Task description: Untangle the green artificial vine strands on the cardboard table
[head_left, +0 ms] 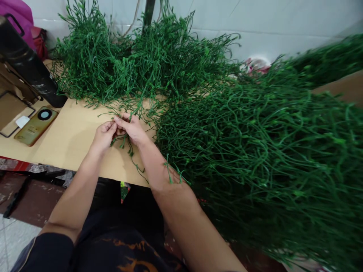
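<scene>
My left hand (104, 135) and my right hand (131, 127) meet over the tan board (76, 139), fingertips pinched together. Between them are thin green plastic plant stems (122, 142), partly hidden by the fingers. Some stems stick out beyond the left fingertips, and others hang below the right palm. A loose stem (136, 164) trails down the board beside my right wrist. Several short sprigs (169, 172) rest against my right forearm. Just past my hands begins a tall heap of the same green stems (113, 71).
A large second heap of stems (249, 139) fills the right side. At the left lie a phone (36, 124) and a black bottle (31, 64), near a brown box (11, 109). Behind stand a purple bag (19, 15) and the tiled wall (272, 22).
</scene>
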A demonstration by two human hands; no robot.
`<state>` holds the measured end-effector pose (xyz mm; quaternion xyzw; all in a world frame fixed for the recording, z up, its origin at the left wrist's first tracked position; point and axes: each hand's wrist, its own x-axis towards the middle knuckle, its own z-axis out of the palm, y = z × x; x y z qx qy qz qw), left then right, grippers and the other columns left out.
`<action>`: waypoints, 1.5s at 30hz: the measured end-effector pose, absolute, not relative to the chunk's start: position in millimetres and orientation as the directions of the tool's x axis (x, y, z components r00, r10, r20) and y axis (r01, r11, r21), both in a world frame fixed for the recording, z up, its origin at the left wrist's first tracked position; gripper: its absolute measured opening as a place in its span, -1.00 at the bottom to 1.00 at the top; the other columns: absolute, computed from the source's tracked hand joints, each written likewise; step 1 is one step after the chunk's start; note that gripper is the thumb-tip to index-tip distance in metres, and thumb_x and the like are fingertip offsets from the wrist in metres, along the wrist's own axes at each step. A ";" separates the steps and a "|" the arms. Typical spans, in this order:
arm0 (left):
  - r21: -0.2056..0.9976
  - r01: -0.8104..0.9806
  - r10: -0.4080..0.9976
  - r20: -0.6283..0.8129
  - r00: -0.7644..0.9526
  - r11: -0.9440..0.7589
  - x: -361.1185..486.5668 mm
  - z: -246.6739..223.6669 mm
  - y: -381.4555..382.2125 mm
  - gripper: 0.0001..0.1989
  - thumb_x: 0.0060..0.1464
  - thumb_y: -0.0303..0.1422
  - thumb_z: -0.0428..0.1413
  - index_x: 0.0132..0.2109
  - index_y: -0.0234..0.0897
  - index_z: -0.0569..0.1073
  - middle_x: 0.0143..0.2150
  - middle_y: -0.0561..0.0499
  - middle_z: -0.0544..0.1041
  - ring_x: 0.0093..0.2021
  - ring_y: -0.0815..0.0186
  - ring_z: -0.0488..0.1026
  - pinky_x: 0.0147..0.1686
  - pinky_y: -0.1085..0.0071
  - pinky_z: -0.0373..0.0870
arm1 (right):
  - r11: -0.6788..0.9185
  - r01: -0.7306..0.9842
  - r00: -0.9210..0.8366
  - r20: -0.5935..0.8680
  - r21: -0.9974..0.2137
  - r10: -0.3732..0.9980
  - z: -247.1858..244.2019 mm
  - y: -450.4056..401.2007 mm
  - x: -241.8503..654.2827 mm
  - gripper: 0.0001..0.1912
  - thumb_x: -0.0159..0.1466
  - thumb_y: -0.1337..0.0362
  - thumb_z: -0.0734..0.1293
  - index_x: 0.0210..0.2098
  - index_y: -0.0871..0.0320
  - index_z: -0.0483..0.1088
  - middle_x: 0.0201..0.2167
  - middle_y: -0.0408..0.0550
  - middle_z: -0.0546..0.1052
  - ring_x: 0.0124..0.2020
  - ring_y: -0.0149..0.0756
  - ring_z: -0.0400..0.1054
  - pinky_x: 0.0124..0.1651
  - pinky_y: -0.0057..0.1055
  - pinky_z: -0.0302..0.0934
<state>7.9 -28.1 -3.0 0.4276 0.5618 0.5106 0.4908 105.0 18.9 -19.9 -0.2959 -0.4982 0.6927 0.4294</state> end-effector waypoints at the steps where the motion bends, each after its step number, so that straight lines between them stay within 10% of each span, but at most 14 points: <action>1: 0.992 0.020 0.984 -0.123 -0.128 0.126 6.2 -2.8 -29.4 -0.76 0.10 -0.42 0.02 -0.53 -0.33 0.32 -0.61 0.10 0.33 -0.61 0.50 0.21 -0.54 0.54 0.12 | -0.128 -0.300 -0.437 0.017 -0.945 0.899 -20.1 18.9 104.3 -0.47 -0.10 -0.14 0.44 -0.55 0.13 0.16 -0.76 -0.33 0.20 -0.70 -0.54 0.13 -0.60 -0.51 -0.02; 9: 0.697 0.716 0.935 0.283 -0.215 -0.046 -33.7 13.3 -43.4 -0.76 0.03 -0.28 0.07 -0.22 -0.32 0.52 -0.25 -0.04 0.52 -0.35 0.35 0.38 -0.28 0.41 0.32 | -0.024 -0.147 -0.347 0.029 -0.989 0.937 -17.2 19.0 101.9 -0.46 -0.07 -0.03 0.46 -0.63 0.14 0.05 -0.72 -0.36 0.01 -0.62 -0.62 -0.11 -0.53 -0.51 -0.18; 20: 0.641 0.733 0.943 0.333 -0.002 -0.225 -25.7 8.9 -4.6 -0.90 -0.08 -0.44 0.12 -0.37 -0.30 0.53 -0.38 0.00 0.44 -0.30 0.30 0.34 -0.21 0.37 0.30 | 0.145 -0.001 -0.395 0.133 -0.989 0.909 -35.4 20.4 99.3 -0.66 0.05 0.21 0.37 -0.60 0.16 0.11 -0.61 -0.25 0.14 -0.50 -0.52 -0.01 -0.43 -0.52 -0.05; 29: 0.957 0.287 0.969 0.104 -0.224 -0.037 -12.9 6.1 -6.8 -0.91 -0.03 -0.54 0.07 -0.45 -0.31 0.36 -0.54 0.11 0.35 -0.48 0.43 0.29 -0.38 0.51 0.27 | 0.123 -0.084 -0.371 0.146 -0.989 0.917 -29.6 22.6 98.7 -0.90 0.09 0.39 0.29 -0.40 0.18 0.24 -0.50 -0.24 0.26 -0.45 -0.50 0.12 -0.34 -0.50 0.05; 45: 0.994 -0.096 0.969 -0.066 -0.238 0.044 -13.2 3.6 -12.4 -0.82 0.01 -0.37 0.18 -0.46 -0.27 0.32 -0.54 0.11 0.32 -0.57 0.48 0.25 -0.52 0.53 0.21 | 0.103 -0.070 -0.474 0.124 -0.992 0.872 -10.9 14.3 104.5 -0.58 0.14 0.03 0.34 -0.61 0.16 0.15 -0.64 -0.27 0.11 -0.52 -0.51 0.01 -0.38 -0.51 0.00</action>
